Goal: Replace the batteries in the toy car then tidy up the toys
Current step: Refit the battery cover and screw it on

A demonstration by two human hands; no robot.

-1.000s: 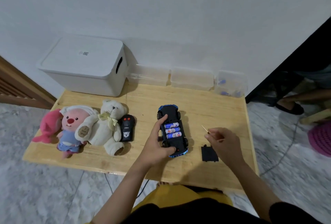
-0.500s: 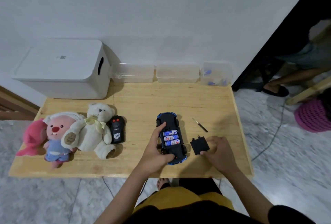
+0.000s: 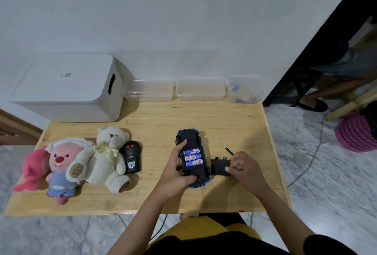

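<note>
home: plush toys (image 3: 81,163), marble floor (image 3: 326,183)

You had only one view, the wide-angle camera on your head. It looked forward and steeply down at the wooden table (image 3: 155,199), near enough that both your forearms entered from the bottom edge. The white wall (image 3: 183,20) filled the top, and the marble floor (image 3: 326,173) the sides.

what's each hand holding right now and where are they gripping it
Left hand grips the upturned toy car by its left side and near end. Right hand pinches the black battery cover at its right edge.
</note>
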